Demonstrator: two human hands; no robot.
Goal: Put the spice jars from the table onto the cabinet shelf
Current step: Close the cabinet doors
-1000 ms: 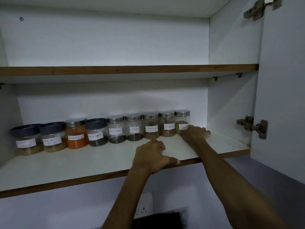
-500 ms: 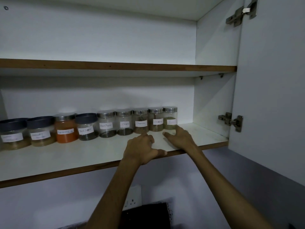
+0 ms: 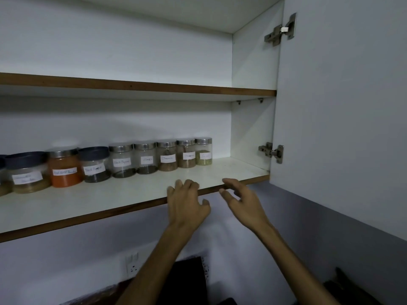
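Steel-lidded and dark-lidded jars [image 3: 166, 156] line the back of the shelf [image 3: 105, 201] toward its left end, while the left hand [image 3: 187, 208] and right hand [image 3: 244, 205], both spread and empty, hover at its front edge, best lowered clear of it without brushing the row.

A white wall cabinet [image 3: 136, 51] fills most of the view, its interior dim and evenly lit, with brown wood edging along the front of the upper shelf [image 3: 136, 85]. Its door [image 3: 341, 106] stands open on the right, held by two metal hinges, an upper hinge [image 3: 279, 31] and a lower hinge [image 3: 272, 151]. Below the cabinet runs a grey-blue wall [image 3: 77, 256] carrying a white socket [image 3: 132, 264]; dark shapes near the bottom edge are too dim to make out.
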